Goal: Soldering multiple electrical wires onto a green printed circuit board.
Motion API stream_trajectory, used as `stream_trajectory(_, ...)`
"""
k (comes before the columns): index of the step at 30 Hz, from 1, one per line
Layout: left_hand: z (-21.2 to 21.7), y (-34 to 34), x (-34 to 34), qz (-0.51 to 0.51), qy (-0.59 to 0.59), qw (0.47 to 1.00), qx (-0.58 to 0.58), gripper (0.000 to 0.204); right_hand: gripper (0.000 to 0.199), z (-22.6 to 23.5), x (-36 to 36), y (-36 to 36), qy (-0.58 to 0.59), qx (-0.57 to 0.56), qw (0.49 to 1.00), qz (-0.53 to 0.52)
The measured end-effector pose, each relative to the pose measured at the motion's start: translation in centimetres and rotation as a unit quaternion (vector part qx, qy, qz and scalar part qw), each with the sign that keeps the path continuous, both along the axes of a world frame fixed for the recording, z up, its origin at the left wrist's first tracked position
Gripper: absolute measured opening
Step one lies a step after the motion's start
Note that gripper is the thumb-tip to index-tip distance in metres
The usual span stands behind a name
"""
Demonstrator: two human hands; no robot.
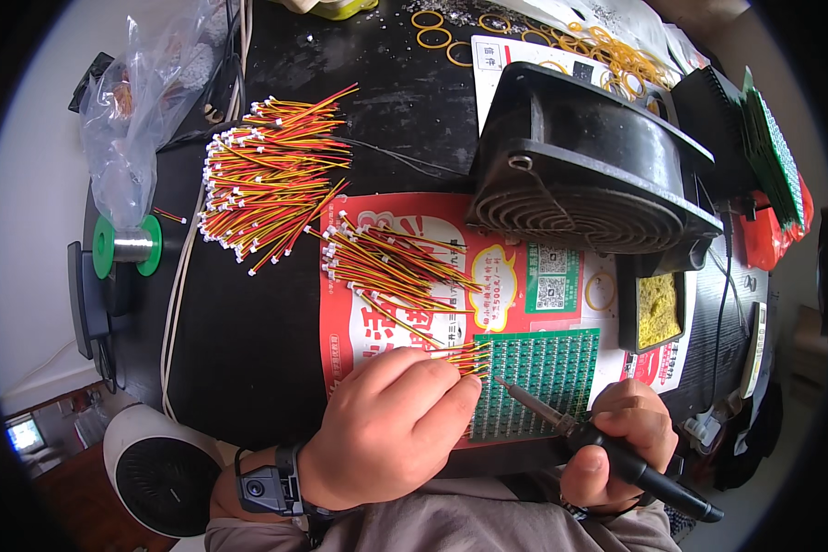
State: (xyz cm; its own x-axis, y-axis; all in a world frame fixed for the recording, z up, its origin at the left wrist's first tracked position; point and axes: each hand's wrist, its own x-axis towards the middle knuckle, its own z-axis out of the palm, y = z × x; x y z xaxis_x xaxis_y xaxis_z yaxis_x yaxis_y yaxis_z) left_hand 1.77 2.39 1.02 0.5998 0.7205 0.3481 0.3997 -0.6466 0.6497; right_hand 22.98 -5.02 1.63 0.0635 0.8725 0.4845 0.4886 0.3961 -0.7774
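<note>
A green circuit board panel with rows of small pads lies on a red printed sheet. At its left edge my left hand is closed, fingertips pinching thin red, yellow and black wires whose ends meet the board. My right hand grips a black-handled soldering iron; the metal tip points left, at or just above the board near those wires. Whether the tip touches, I cannot tell. Beyond my left hand lies a loose bunch of connector wires, and a larger pile with white plugs sits farther off.
A black fan stands at the back right, beside a yellow sponge in a dark holder. Stacked green boards lean at the far right. A green solder spool and clear plastic bag are left; rubber bands lie behind.
</note>
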Motion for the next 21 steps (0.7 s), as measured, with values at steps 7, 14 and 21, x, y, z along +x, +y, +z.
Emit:
stream_trajectory(7,0.02,0.12,0.22,-0.001,-0.003,0.999,0.051,0.021,0.033,-0.12,0.17,-0.02,-0.006,-0.004,1.0,0.001)
stream_trajectory(14,-0.7,-0.8,-0.09,-0.02,0.013,0.996,0.086,0.019,0.034,0.39,0.14,0.13,-0.014,-0.021,1.0,0.017)
stream_trajectory(21,-0.71,-0.77,0.18,-0.003,-0.013,0.998,0.063,0.021,0.034,0.27,0.13,0.31,-0.021,-0.024,0.999,0.024)
